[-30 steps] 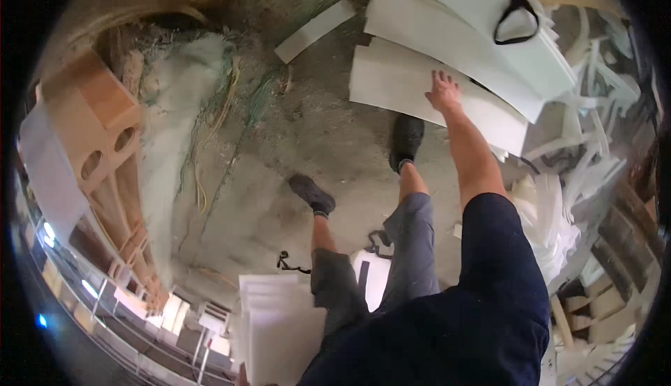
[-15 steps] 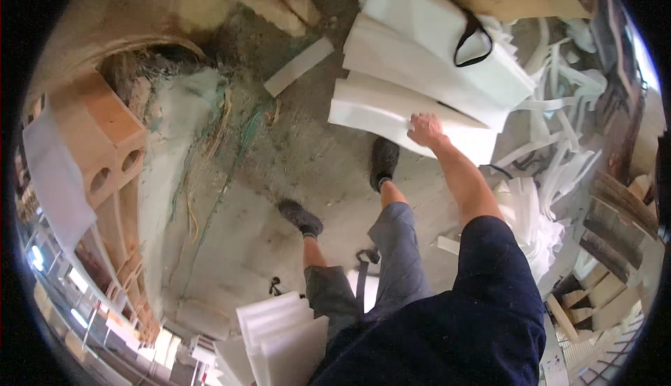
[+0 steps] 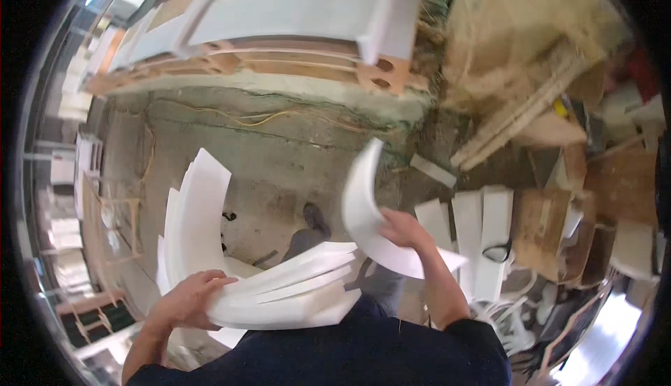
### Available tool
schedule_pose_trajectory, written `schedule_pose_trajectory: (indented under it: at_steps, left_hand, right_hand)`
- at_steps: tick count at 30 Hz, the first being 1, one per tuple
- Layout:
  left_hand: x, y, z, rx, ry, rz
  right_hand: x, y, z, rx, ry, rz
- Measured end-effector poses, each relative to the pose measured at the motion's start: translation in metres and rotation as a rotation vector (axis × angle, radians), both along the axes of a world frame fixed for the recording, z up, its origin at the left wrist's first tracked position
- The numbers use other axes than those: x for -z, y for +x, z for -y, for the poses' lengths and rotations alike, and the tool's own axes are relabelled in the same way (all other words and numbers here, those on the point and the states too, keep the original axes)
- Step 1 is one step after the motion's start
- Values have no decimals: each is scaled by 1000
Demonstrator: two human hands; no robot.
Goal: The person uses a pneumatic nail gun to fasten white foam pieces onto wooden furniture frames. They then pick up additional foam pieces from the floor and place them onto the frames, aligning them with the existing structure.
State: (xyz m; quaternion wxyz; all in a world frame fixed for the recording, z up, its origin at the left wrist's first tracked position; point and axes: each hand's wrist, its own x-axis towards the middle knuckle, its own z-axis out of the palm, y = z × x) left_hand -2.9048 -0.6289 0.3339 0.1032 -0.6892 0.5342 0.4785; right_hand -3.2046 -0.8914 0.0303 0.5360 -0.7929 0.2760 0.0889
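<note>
A curved stack of white foam sheets (image 3: 276,298) is held against my body by my left hand (image 3: 190,301), its fingers wrapped over the top of the sheets. Both ends of the stack bend away from the grip, one of them forward at the left. My right hand (image 3: 405,229) grips a single white foam sheet (image 3: 358,201) near its middle, and that sheet bows into a curve apart from the stack. On the floor to the right lie more white foam sheets (image 3: 467,218), with a black strap loop (image 3: 498,252) on them.
A row of wooden frames with white padding (image 3: 279,19) runs along the far side. Wooden planks (image 3: 521,117) and an opened cardboard box (image 3: 542,232) are at the right, near tangled white offcuts (image 3: 514,323). A loose white strip (image 3: 433,170) lies on the concrete floor.
My view has turned left. My right hand has lifted a foam sheet off the floor pile and toward my body. My left hand and the stack it holds have come into view.
</note>
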Motion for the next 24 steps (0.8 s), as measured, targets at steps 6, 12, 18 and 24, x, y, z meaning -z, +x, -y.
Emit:
schedule_pose_trajectory:
  at_steps: [6,12,18,24]
  left_hand:
    - [-22,110,-112,-195,-209,-35]
    - [-95,214,-212,-515,-299,-204]
    - [-92,294,-18,-88,-1070,-70]
    - [-11,391,124,-66,-1090,-104]
  right_hand:
    - [-170,363,-54,-672,-158,469]
    - [-247,477,-248,-1414,167,479]
    - [-242,562,-293,-1604,50,439]
    - [-200,664,-263,-1372,101,385]
